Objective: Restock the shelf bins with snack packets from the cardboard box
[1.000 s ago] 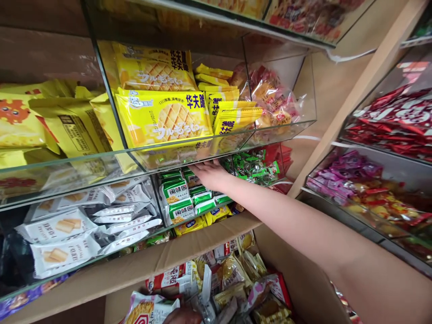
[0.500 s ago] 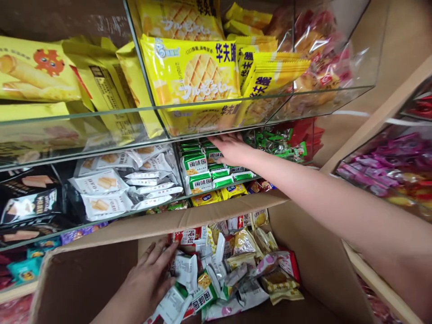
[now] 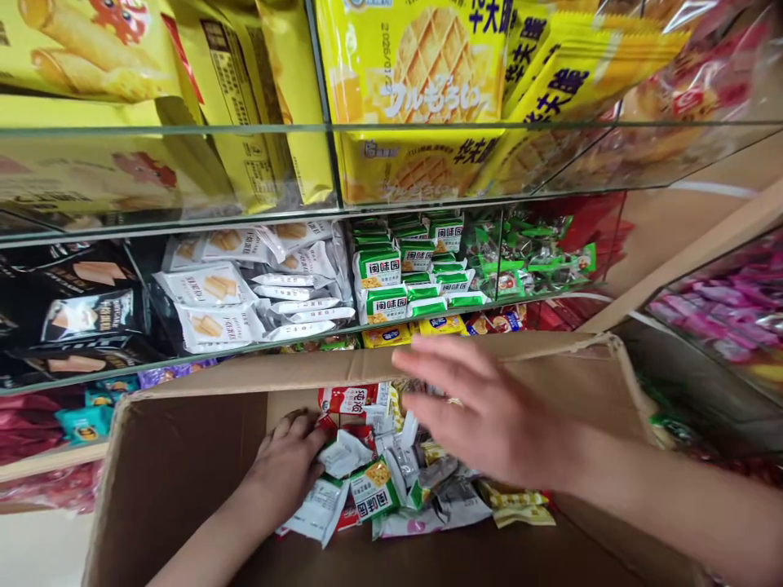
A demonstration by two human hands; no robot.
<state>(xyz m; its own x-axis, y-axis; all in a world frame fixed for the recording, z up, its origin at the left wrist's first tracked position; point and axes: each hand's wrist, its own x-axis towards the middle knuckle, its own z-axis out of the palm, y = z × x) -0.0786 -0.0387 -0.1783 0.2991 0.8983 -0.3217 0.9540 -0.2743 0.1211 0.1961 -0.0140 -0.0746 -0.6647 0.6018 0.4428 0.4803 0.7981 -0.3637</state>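
An open cardboard box [image 3: 183, 399] stands before me with a heap of small wrapped snacks inside. My left hand [image 3: 287, 469] reaches into it, fingers curled down at the heap's left side; a pale snack packet [image 3: 346, 453] sits between its thumb and forefinger, the fingertips partly hidden. Beside it lies a green-and-white snack packet [image 3: 374, 489]. Over the box's right half, my right hand [image 3: 471, 408] hovers with fingers apart and nothing in them, slightly blurred. It covers part of the heap. Matching green-and-white packets [image 3: 407, 269] stand stacked on the shelf behind.
A clear shelf divider [image 3: 330, 163] separates yellow waffle packs [image 3: 428, 65] from yellow roll packs [image 3: 238, 98]. Below are white packets [image 3: 214, 302], black packets [image 3: 91, 314] and green-wrapped sweets [image 3: 538, 253]. Pink-wrapped sweets [image 3: 703, 306] fill a bin on the right.
My right hand has drawn back from the green-and-white packets on the shelf and now hangs over the box. The left hand's fingers have curled closer together. The view has shifted, with the shelves higher.
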